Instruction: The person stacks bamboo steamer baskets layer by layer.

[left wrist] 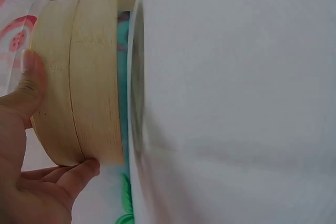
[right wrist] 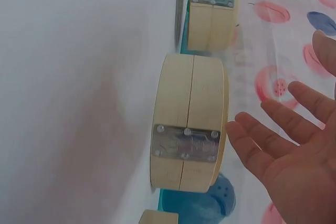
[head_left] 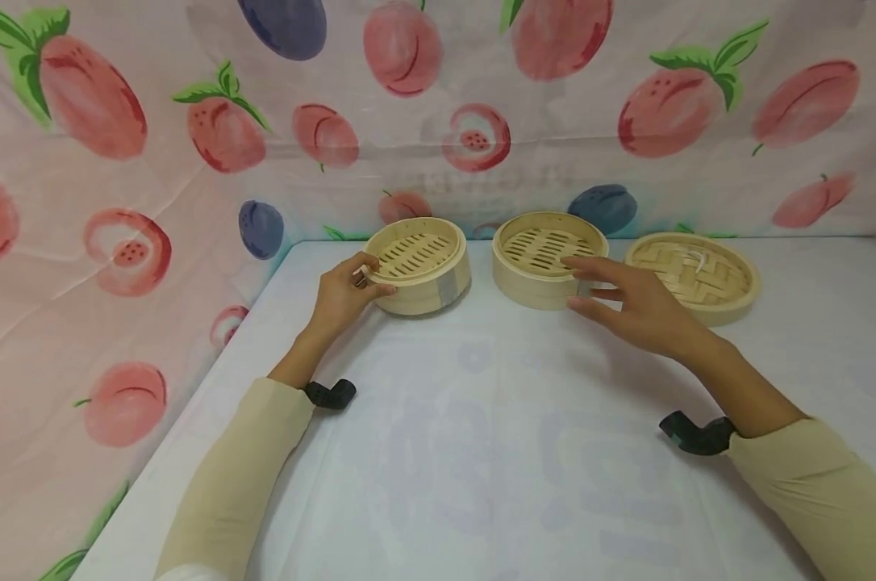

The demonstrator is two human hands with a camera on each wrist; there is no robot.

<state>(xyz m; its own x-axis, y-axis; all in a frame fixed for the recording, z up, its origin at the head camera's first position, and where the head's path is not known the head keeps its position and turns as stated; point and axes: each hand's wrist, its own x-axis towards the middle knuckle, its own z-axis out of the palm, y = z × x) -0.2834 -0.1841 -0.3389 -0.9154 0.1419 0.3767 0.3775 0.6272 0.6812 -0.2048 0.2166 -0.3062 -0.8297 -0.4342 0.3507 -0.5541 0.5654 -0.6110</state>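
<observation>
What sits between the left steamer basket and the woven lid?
A second steamer basket, with the right hand near it; the head view shows this.

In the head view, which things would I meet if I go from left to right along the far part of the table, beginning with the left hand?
Left hand → left steamer basket → middle steamer basket → woven lid
</observation>
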